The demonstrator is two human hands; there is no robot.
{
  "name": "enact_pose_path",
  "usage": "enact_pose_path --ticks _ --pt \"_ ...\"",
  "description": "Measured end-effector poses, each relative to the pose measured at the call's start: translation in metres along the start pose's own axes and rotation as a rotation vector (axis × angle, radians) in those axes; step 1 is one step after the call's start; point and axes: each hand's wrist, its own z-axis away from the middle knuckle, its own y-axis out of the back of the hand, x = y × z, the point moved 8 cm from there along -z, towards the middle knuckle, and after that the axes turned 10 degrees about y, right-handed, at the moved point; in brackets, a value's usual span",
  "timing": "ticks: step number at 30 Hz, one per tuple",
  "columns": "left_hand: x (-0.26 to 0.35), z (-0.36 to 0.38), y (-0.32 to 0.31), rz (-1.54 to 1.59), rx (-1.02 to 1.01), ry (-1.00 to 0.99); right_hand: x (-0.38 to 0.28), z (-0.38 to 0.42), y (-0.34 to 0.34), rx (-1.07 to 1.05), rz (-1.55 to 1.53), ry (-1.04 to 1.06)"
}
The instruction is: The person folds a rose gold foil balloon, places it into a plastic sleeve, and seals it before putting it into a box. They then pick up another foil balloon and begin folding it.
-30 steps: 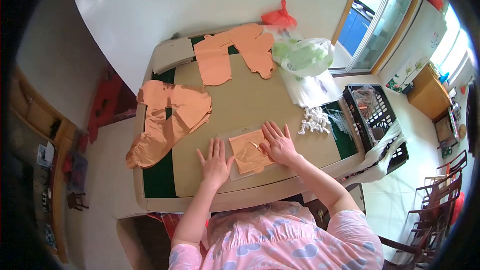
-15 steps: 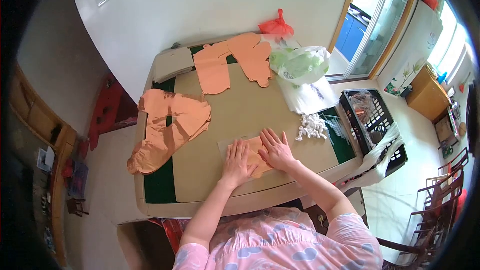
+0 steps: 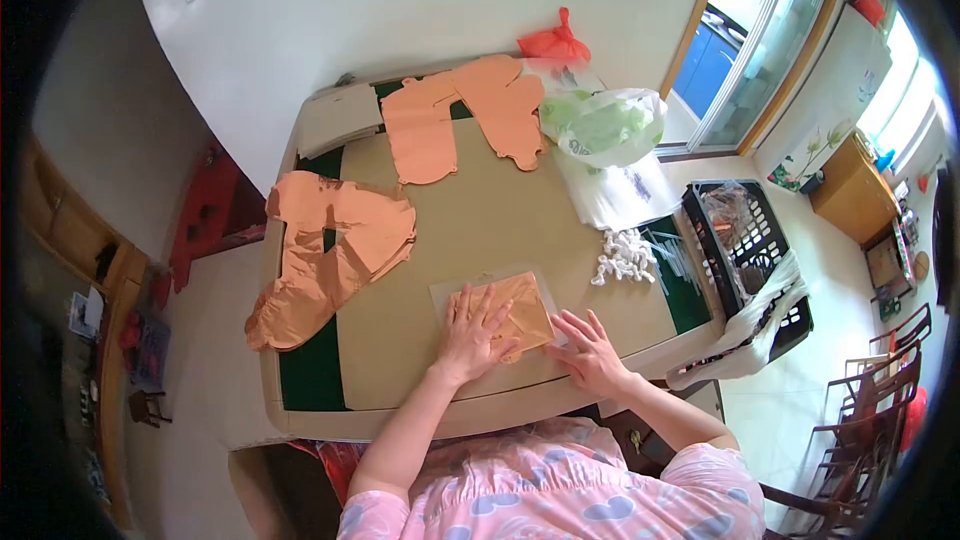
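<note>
A flat rose-gold foil balloon [image 3: 527, 308], folded into a small rectangle, lies near the table's front edge. Beneath it, the border of a clear plastic bag [image 3: 440, 294] shows on the left and at the top. My left hand [image 3: 470, 340] rests on the balloon's left part with its fingers spread. At the lower right corner is my right hand [image 3: 592, 352], its fingers stretched out over the bag's right edge. To the left lies a larger crumpled foil balloon [image 3: 335, 250], spread out flat. Further flat foil balloons [image 3: 425, 135] lie at the back.
Right of centre sit a pile of white coils [image 3: 625, 256] and several thin pale sticks [image 3: 678, 262]. Behind them are white plastic sheets [image 3: 622, 192] and a green-white bag [image 3: 605, 128]. A black crate [image 3: 735, 235] stands beyond the right edge, a red bag [image 3: 555, 40] at the back.
My right hand has slid off the folded balloon to the right and toward me, uncovering its right part. My left hand stays on it. The view has shifted slightly.
</note>
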Motion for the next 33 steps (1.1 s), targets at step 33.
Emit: enact_pose_path --ticks 33 --pt "-0.030 -0.024 0.020 0.719 -0.563 0.280 0.009 -0.080 -0.020 0.137 -0.050 0.022"
